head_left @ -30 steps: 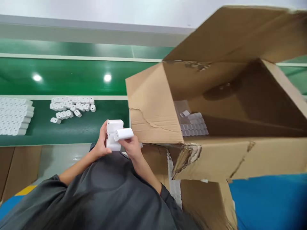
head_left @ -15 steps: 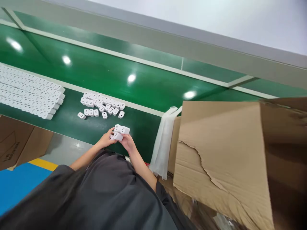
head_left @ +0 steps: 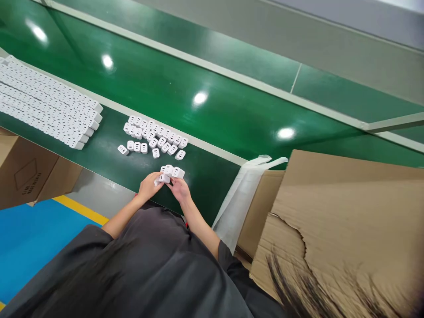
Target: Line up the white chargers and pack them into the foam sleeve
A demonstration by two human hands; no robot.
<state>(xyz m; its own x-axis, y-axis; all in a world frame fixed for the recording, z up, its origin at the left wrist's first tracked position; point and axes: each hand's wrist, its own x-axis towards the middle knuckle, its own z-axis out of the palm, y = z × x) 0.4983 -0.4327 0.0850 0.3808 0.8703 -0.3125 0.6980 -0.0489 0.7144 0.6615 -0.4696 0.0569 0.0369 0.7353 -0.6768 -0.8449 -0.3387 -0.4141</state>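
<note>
Both my hands meet over the near edge of the green table (head_left: 212,119). My left hand (head_left: 149,185) and my right hand (head_left: 180,190) are closed around a small bunch of white charger plugs (head_left: 169,172), holding them just above the table top. Beyond them lies a loose cluster of the same white plugs (head_left: 154,138). A large neat block of plugs (head_left: 49,110) lies in rows at the left.
A torn brown cardboard box (head_left: 341,225) fills the right foreground, with a white plastic liner (head_left: 243,194) hanging beside it. Another cardboard box (head_left: 26,176) stands under the table at left. The floor is blue with a yellow line (head_left: 79,210).
The view swung left, away from the open box. My hands carried the bunch of plugs from beside the box over onto the green table, near the loose cluster.
</note>
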